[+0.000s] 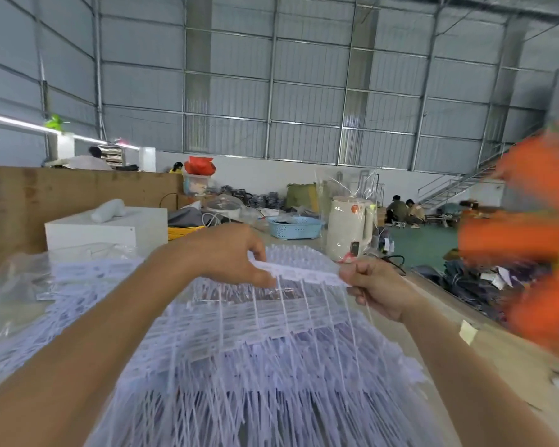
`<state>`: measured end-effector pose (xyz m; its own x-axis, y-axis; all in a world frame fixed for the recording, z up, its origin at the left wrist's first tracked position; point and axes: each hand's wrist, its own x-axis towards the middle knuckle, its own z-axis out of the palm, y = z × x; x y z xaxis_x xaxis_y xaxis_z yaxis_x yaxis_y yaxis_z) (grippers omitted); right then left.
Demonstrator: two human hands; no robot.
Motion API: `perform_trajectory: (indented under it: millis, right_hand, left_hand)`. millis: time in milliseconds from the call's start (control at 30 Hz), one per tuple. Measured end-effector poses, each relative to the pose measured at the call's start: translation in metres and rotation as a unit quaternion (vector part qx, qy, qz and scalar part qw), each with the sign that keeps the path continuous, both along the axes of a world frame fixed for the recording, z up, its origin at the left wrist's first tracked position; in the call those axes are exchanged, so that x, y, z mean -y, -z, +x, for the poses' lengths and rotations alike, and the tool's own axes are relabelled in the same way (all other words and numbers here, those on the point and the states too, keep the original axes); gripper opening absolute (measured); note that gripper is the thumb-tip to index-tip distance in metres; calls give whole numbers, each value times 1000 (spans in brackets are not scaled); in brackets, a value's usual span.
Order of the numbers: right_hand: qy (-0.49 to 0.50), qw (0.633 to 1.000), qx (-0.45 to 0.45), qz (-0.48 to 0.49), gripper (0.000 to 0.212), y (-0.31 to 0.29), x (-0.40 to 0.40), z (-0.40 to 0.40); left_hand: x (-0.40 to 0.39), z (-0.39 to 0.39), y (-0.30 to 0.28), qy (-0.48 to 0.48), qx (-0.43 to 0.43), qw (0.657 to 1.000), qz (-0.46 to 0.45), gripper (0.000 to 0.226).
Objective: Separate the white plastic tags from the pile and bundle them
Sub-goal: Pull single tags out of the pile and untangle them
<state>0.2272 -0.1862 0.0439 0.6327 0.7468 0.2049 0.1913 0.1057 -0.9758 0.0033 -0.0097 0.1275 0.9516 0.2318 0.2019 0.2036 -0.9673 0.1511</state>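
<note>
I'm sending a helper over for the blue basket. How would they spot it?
Look past the big pile of white tags to the far end of the table. The blue basket sits left of the cream appliance; it is the only pale blue, perforated tub there.

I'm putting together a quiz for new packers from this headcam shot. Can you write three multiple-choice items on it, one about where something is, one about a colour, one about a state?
1. Where is the perforated basket?
A. Beyond the hands, left of the cream appliance
B. On the white box
C. On the floor by the stairs

2. What colour is that basket?
A. Orange
B. Light blue
C. Green

3. What is happening to the strip of white tags?
A. It lies untouched on the pile
B. Only one hand holds it
C. Both hands hold it above the pile

Answers:
1 A: it stands on the table behind the hands, just left of the appliance.
2 B: its sides are pale blue.
3 C: the left hand pinches one end and the right hand grips the other.
</note>
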Motion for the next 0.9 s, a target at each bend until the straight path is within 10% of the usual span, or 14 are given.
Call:
perform_trajectory:
  millis: [500,900]
  right_hand:
    - [71,989,1,-129,38,28,-35,-10]
    - [83,980,29,-176,39,35,-27,-9]
  left_hand:
    - [-78,-1,55,-71,-176,956,-226,44]
    - [-88,-9,62,-102,-187,958,-190,38]
